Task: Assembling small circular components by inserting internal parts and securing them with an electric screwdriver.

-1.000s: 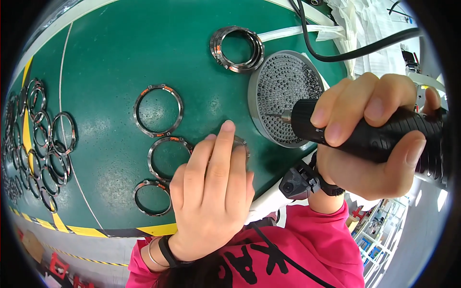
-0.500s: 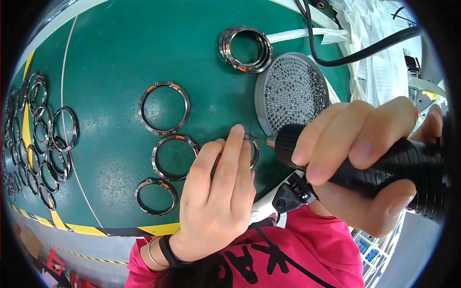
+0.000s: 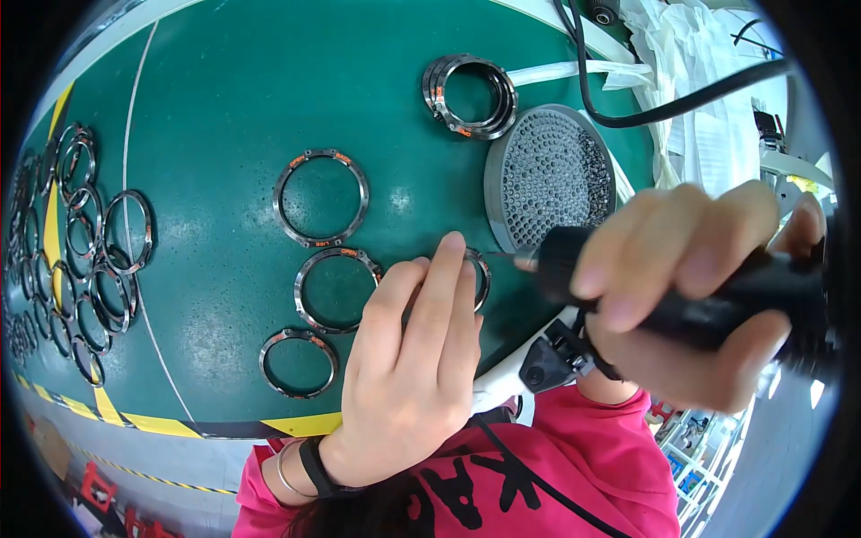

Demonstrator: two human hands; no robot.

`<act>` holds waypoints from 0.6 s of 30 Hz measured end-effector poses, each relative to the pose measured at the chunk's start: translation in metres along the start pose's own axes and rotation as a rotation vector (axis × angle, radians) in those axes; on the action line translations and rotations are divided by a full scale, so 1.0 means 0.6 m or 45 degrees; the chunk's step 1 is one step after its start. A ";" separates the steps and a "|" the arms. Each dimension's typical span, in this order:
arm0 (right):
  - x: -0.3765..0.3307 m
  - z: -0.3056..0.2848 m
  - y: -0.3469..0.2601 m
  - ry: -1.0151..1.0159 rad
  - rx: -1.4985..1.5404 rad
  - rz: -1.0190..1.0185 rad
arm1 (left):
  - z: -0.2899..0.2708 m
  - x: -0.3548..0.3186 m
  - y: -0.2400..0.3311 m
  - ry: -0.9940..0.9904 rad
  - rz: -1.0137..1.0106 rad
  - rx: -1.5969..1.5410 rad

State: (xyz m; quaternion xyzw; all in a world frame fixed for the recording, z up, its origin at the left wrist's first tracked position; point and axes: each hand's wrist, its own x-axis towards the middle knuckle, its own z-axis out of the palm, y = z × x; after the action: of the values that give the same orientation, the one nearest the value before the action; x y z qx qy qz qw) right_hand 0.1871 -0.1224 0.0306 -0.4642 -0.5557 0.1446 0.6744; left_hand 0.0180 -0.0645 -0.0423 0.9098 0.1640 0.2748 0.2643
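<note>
My left hand [image 3: 413, 359] lies over a small black ring [image 3: 484, 282], its fingers stretched and pressed down on it. Only the ring's right part shows; the thumb is hidden. My right hand [image 3: 691, 278] is wrapped round a black electric screwdriver [image 3: 563, 262], lying almost level and blurred by motion. Its thin bit points left at the ring's upper right edge, and I cannot tell if they touch. Left of my left hand lie three separate black rings with orange markings: an upper ring [image 3: 283, 197], a middle ring [image 3: 300, 291] and a lower ring [image 3: 265, 363].
A round grey dimpled tray [image 3: 495, 193] with small metal screws in it stands beyond the screwdriver. Behind it sits a stack of rings [image 3: 432, 90]. Many rings [image 3: 106, 233] crowd the far left. A black cable [image 3: 664, 112] loops over the white sheets [image 3: 713, 117] at right.
The screwdriver has shifted slightly right and up with my right hand. My left hand stays on the ring. The whole table view has moved a little to the right.
</note>
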 end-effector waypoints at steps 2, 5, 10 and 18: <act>0.006 -0.019 0.004 -0.005 0.000 -0.025 | 0.001 0.001 0.000 -0.008 -0.006 0.009; 0.014 -0.027 0.007 0.051 -0.064 0.020 | 0.000 0.001 0.001 -0.020 0.018 -0.006; 0.002 -0.015 0.015 0.106 -0.142 -0.016 | 0.002 -0.005 -0.006 -0.008 0.044 -0.001; 0.010 -0.007 0.019 0.126 -0.169 -0.037 | -0.005 0.002 -0.002 -0.050 0.024 -0.018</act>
State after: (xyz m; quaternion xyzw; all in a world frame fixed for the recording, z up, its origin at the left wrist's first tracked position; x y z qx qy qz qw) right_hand 0.1965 -0.1142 0.0253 -0.5063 -0.5367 0.0745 0.6709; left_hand 0.0170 -0.0621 -0.0406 0.9147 0.1481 0.2605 0.2713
